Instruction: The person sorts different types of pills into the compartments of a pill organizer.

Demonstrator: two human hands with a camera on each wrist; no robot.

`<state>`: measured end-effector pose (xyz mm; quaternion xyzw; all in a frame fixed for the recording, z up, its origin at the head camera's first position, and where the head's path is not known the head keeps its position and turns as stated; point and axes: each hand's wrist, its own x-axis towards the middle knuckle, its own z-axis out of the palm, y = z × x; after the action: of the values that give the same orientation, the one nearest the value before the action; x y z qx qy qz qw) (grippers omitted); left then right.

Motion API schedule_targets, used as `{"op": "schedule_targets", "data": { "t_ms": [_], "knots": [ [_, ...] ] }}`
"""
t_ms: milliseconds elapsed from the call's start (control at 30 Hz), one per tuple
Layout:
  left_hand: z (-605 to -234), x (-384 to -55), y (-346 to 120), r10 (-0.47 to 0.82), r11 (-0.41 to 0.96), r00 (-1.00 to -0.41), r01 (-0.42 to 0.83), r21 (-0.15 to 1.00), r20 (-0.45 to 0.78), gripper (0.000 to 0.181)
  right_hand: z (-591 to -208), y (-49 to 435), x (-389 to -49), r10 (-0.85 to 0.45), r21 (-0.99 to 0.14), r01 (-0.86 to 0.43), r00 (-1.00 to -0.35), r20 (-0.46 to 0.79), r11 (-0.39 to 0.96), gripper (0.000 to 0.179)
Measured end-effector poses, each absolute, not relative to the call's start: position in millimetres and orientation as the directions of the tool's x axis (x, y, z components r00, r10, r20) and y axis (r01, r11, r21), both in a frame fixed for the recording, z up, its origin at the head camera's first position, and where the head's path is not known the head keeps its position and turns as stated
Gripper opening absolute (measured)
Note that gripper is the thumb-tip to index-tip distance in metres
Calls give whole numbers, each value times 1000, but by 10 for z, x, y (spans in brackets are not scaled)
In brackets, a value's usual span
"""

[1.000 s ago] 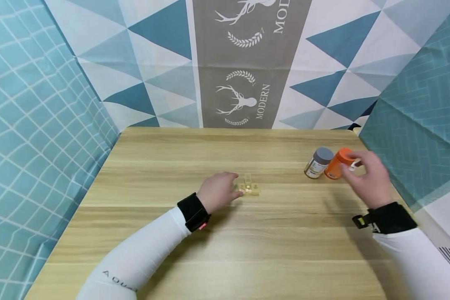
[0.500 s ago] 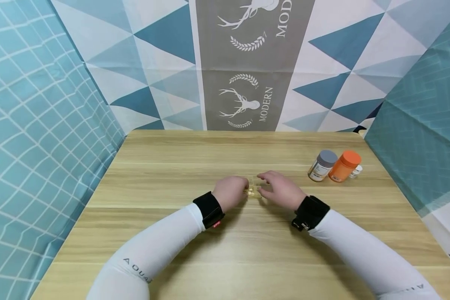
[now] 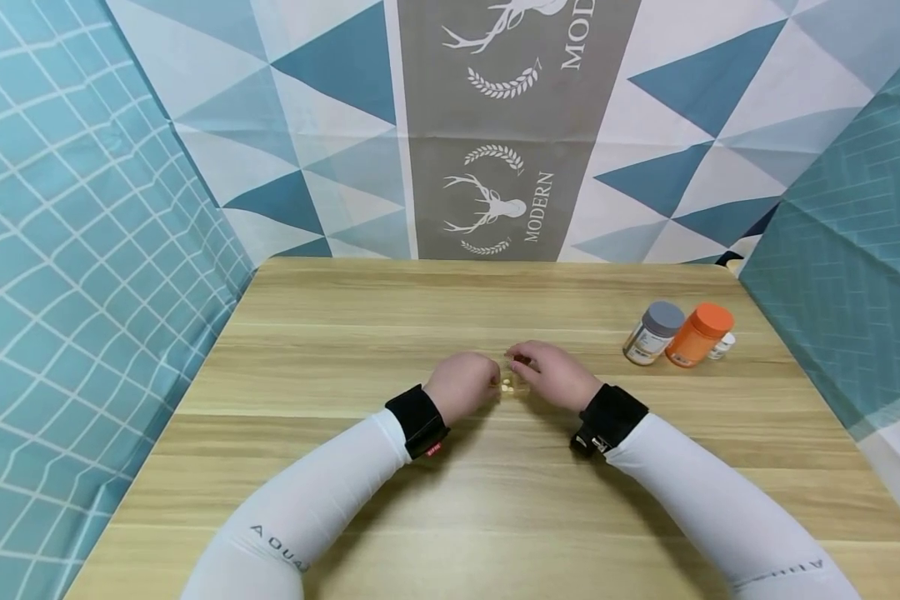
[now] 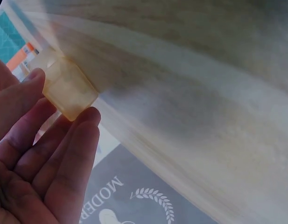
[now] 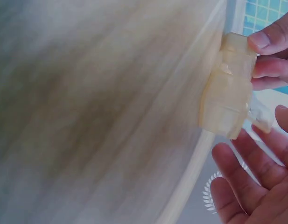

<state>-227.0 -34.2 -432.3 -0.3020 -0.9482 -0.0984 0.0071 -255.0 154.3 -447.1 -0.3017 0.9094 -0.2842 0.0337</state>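
A small translucent yellow pill box [image 3: 507, 388] is at the middle of the wooden table, with several pale pills showing inside. My left hand [image 3: 461, 386] pinches its left end between thumb and fingers; the left wrist view shows the thumb on one face of the pill box [image 4: 70, 91]. From the right, my right hand [image 3: 561, 378] reaches up to the box. In the right wrist view a raised clear lid [image 5: 260, 119] juts from the box, with the right fingers [image 5: 251, 154] loosely bent right beside it and the thumb apart from them.
At the right back of the table [image 3: 420, 308] stand a grey-capped bottle [image 3: 654, 333], an orange bottle [image 3: 700, 335] and a small white bottle [image 3: 722, 345], close together. Patterned cloth [image 3: 487, 125] hangs behind, and blue cloth lines both sides.
My right hand has swung left from the orange bottle to the pill box, its fingers drawing closer together. My left hand has moved slightly right and taken hold of the box's left end.
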Motion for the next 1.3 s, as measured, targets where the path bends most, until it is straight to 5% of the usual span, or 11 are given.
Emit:
{"op": "schedule_targets", "data": {
  "t_ms": [433,800,1300],
  "knots": [
    [-4337,-2264,-317,552,800,-832,549,242,62,12,-4520,1598,-2404,-660,-489,-624,-741,124,609,10],
    [-4289,-2246,-315,564,799,-820,572,188,98,21,-4491,1573,-2444,-654,-515,-580,-755,49,631,32],
    [-4279,-2227,-308,550,807,-830,557,196,94,23,-4431,1654,-2403,-633,-438,-588,-772,52,680,38]
  ]
}}
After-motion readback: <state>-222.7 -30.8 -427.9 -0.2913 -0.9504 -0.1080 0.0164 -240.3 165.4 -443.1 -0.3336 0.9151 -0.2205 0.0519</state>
